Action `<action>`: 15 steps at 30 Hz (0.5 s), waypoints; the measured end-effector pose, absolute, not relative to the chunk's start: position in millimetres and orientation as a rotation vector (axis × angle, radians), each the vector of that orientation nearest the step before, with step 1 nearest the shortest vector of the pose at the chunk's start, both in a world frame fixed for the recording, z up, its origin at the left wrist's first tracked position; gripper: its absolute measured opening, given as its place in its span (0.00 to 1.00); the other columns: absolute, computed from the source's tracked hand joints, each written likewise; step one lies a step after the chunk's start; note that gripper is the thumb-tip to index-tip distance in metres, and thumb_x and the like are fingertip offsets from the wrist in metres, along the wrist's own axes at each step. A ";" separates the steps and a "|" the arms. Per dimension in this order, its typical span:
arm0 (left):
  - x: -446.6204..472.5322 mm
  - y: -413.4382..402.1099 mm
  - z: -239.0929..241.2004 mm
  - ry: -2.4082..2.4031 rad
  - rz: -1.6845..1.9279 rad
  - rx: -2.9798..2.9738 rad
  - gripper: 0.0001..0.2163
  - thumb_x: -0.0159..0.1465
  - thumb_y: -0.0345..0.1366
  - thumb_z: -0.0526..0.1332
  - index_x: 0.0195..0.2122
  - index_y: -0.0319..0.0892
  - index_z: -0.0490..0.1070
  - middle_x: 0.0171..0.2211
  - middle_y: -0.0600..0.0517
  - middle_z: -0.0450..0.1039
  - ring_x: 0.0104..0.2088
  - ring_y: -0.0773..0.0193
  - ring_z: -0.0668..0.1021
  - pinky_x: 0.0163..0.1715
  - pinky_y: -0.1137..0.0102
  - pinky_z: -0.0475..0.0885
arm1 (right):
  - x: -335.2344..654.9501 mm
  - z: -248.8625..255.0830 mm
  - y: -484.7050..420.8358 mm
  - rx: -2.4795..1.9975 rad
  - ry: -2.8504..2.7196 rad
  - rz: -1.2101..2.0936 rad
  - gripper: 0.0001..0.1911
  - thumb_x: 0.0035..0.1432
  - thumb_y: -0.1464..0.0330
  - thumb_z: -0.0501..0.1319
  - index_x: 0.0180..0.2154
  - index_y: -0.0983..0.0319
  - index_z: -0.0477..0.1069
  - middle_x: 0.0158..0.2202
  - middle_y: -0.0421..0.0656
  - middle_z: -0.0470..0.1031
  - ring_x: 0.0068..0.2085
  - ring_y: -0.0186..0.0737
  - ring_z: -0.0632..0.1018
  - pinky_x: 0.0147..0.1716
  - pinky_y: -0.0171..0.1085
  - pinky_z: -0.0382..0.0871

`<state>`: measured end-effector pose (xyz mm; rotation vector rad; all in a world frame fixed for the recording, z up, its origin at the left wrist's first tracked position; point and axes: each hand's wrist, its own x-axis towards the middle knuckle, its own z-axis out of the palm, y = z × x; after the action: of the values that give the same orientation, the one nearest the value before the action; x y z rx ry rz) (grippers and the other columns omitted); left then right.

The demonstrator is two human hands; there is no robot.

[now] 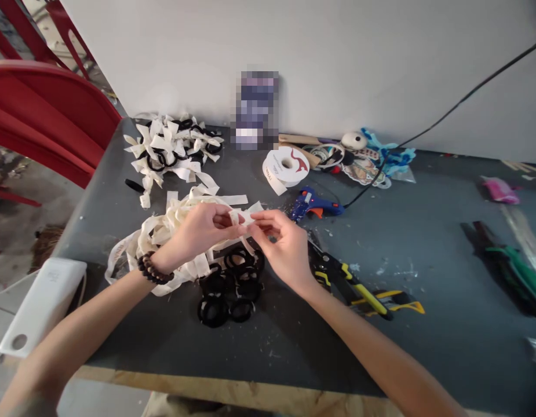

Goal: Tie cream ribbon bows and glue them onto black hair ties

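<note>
My left hand (pixel 198 231) and my right hand (pixel 285 246) meet above the dark table (pixel 424 324), both pinching one cream ribbon strip (pixel 243 219) between their fingertips. A dark bead bracelet circles my left wrist. Under my left hand lies a loose heap of cream ribbon strips (pixel 163 243). Several black hair ties (pixel 228 289) lie just below my hands. At the back left sits a pile of finished cream bows on black ties (pixel 172 147).
A ribbon spool (pixel 287 167) and a blue glue gun (pixel 313 204) with a black cord lie behind my hands. Yellow-handled cutters (pixel 358 286) lie to the right. A white device (pixel 42 304) sits at the left edge; red chairs (pixel 46 110) stand beyond.
</note>
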<state>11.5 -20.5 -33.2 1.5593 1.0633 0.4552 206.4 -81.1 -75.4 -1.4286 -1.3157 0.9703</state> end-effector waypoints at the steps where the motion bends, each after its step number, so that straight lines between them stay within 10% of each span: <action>1: 11.7 -20.0 -37.6 1.085 0.415 1.606 0.12 0.62 0.44 0.71 0.38 0.40 0.81 0.25 0.51 0.77 0.25 0.67 0.75 0.23 0.73 0.66 | 205.1 -79.4 -83.7 -1.434 -1.335 0.922 0.12 0.64 0.59 0.68 0.46 0.57 0.77 0.41 0.44 0.85 0.43 0.45 0.85 0.45 0.44 0.78; 15: 12.8 -23.6 -74.7 1.027 0.626 1.608 0.16 0.64 0.49 0.70 0.40 0.39 0.83 0.24 0.52 0.75 0.22 0.72 0.66 0.20 0.75 0.58 | 200.5 -97.8 -80.4 -1.399 -1.300 0.897 0.12 0.65 0.58 0.66 0.44 0.57 0.76 0.39 0.43 0.85 0.40 0.43 0.84 0.43 0.42 0.77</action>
<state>12.8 -23.6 -74.7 1.6083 1.0271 0.6259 200.5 -80.4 -97.8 -1.3989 -1.3004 0.8975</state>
